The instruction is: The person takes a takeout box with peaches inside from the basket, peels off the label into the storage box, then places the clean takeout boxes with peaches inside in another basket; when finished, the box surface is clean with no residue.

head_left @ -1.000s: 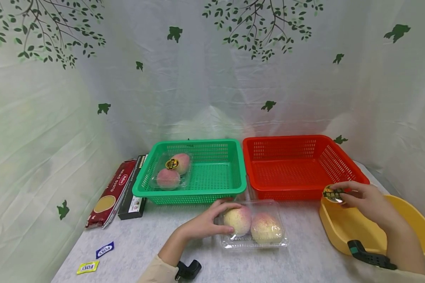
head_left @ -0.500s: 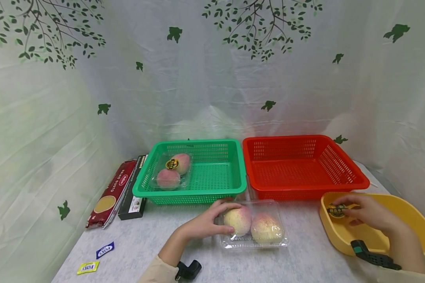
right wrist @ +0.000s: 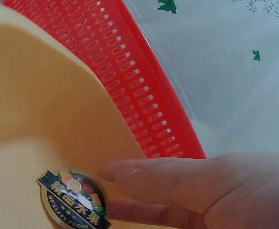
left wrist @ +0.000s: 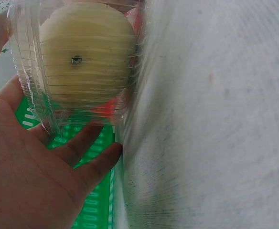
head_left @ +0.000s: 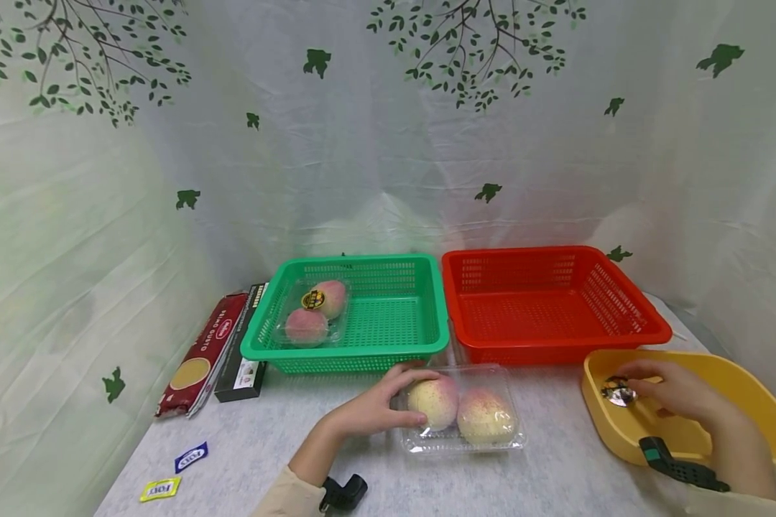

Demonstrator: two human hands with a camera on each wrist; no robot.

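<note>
In the head view my left hand [head_left: 384,409] holds the left end of a clear plastic fruit box [head_left: 459,439], thumb at the near side and fingers over the far side. Two yellow-pink peaches [head_left: 488,416] lie inside it. The left wrist view shows one peach [left wrist: 87,55] through the ribbed plastic, with the palm [left wrist: 25,176] beside it. My right hand [head_left: 675,391] is inside the yellow bin [head_left: 598,427], pinching a round black-and-gold fruit sticker [right wrist: 72,199] by its edge. From the head, the sticker [head_left: 619,392] looks tilted and shiny.
A green basket [head_left: 394,352] holds another peach box [head_left: 307,327] bearing a round sticker. Beside it stands a red basket [head_left: 556,352]. A dark red packet [head_left: 203,355] and black box [head_left: 239,384] lie left. Blue [head_left: 191,457] and yellow [head_left: 159,490] small packets lie at front left.
My right hand has lowered from the yellow bin's rim into the bin with the sticker, which has tilted and now glints silver. The left hand and the peach box have stayed put.
</note>
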